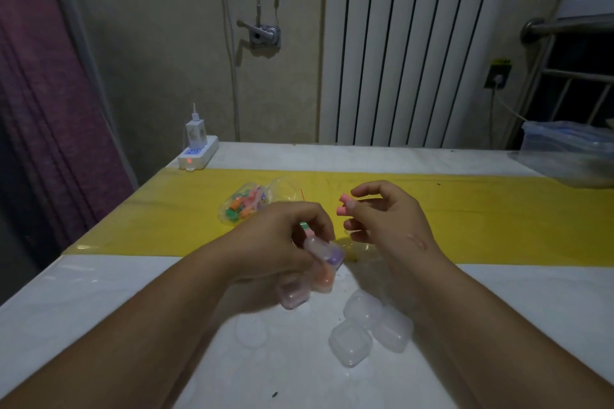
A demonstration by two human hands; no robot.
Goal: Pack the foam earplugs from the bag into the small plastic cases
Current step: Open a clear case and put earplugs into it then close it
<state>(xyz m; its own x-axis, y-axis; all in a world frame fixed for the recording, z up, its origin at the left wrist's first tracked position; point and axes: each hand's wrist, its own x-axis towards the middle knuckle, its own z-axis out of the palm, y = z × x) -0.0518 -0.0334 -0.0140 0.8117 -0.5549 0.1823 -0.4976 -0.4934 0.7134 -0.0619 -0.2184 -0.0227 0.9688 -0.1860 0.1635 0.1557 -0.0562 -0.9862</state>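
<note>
Bench [133, 292]: white, crossed by a yellow strip; the task's things are carried here.
Bag [247, 204]: clear, lying on the yellow strip at 11 o'clock from the hands, coloured earplugs inside.
Empty cases [368, 325]: three clear ones are clustered on the bench at 5 o'clock from the left hand.
Left hand [282, 239]: fingers are closed around a held case [320, 262]; purple and orange are seen inside.
Right hand [385, 212]: two pink earplugs [344, 204] are pinched in the fingers, long axes pointing to 9 o'clock.
Key relation: the held case lies at 7 o'clock from the earplugs, near.
Hidden: the case's opening is blurred and partly covered; open or shut cannot be told.
</note>
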